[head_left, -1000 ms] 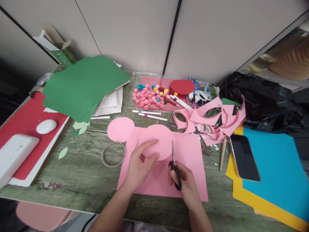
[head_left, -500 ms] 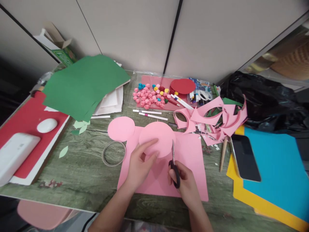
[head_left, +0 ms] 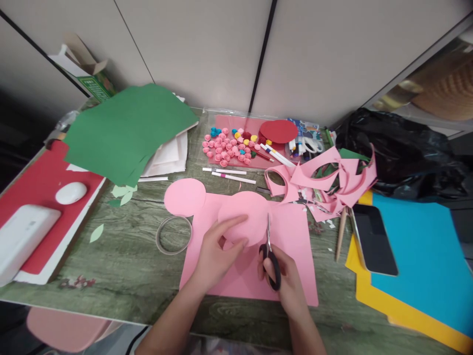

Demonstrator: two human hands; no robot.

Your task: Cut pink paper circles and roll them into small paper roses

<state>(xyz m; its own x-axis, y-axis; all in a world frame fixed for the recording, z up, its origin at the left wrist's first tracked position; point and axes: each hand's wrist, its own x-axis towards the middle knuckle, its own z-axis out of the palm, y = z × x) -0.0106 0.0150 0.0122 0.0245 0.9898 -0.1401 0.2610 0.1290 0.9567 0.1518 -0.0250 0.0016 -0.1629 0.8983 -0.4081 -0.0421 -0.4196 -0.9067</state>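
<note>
A round pink paper disc (head_left: 246, 209) is pinched at its lower left edge between the thumb and fingers of my left hand (head_left: 221, 246). My right hand (head_left: 283, 276) grips black-handled scissors (head_left: 271, 261), their blades pointing away from me along the disc's right edge. Beneath both hands lies a larger sheet of pink paper (head_left: 299, 246). Another pink disc (head_left: 185, 197) rests at that sheet's upper left corner, just above a roll of tape (head_left: 174, 235) standing as a ring on its side.
Pink paper offcuts (head_left: 318, 177) pile up at the right, beside a phone (head_left: 374, 239) on blue paper (head_left: 417, 246). Behind are small paper roses (head_left: 225, 148), a red disc (head_left: 279, 131) and white pens (head_left: 232, 177). Green paper (head_left: 125, 128) spreads at the left.
The pink disc has shifted slightly right and toward me, turning a little in my left hand. The scissors have moved a little right along its edge.
</note>
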